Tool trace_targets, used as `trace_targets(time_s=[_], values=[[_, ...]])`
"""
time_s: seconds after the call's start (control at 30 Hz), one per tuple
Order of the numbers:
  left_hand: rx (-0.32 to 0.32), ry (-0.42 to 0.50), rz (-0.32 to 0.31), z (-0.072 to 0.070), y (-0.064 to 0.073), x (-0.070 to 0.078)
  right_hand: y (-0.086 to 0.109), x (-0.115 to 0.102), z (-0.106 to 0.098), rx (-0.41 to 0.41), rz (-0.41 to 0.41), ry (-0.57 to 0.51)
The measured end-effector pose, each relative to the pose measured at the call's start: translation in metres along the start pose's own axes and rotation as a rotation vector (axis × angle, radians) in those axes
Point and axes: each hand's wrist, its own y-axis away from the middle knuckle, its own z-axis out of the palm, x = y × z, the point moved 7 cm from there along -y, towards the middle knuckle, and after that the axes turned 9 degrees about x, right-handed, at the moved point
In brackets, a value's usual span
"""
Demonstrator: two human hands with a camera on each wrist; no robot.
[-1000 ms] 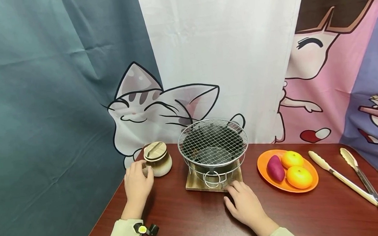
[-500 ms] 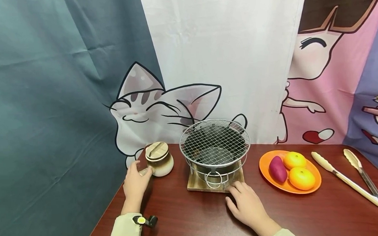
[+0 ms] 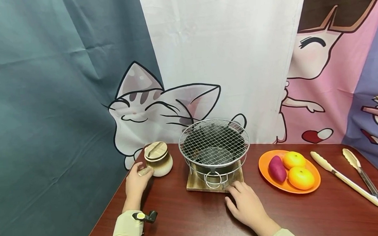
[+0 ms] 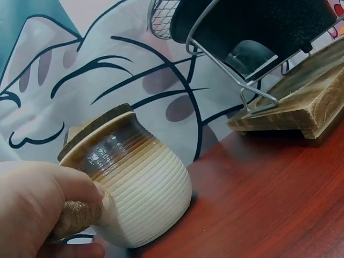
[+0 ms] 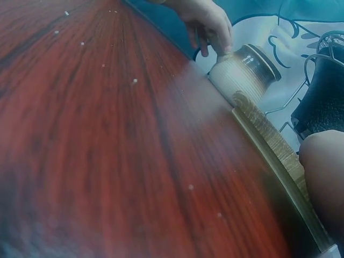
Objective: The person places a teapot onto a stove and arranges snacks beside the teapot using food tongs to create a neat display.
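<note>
A small ribbed ceramic pot (image 3: 163, 166) with a wooden lid (image 3: 156, 150) stands at the table's left edge. My left hand (image 3: 136, 182) grips its short side handle (image 3: 144, 171); the left wrist view shows the thumb (image 4: 80, 185) along the handle, with fingers partly hidden beneath. The pot (image 4: 148, 185) is upright on the table in the head view. My right hand (image 3: 247, 204) touches the front right edge of a wooden base (image 3: 199, 185), fingers loosely bent. On that base sits a round dark grill stove with a wire mesh (image 3: 214, 143) on top.
An orange plate (image 3: 264, 178) holds a purple sweet potato (image 3: 277, 169) and two oranges (image 3: 300, 178). To its right lie spread tongs (image 3: 350, 181) with cream ends. A printed cloth (image 3: 230, 60) hangs directly behind the table (image 3: 180, 220).
My left fingers have shifted from a raised, looser pose to curl around the pot's handle. The right hand keeps its place at the wooden base.
</note>
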Motion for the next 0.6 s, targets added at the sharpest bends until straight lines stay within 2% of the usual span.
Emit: trace_targets(time_s=[0.13,0.3,0.6], values=[[-0.001,-0.055,0.000,-0.0011,0.0007,-0.0019,0.0000,0.0000,0.0008,-0.002,-0.003,-0.001],[0.044,-0.100,0.047,-0.0020,0.0008,0.0009,0.0003,0.0001,0.0006,0.003,-0.005,0.000],[0.145,-0.048,0.068,-0.0009,0.0017,0.0014,0.0010,0.0007,0.0003,0.003,-0.004,-0.004]])
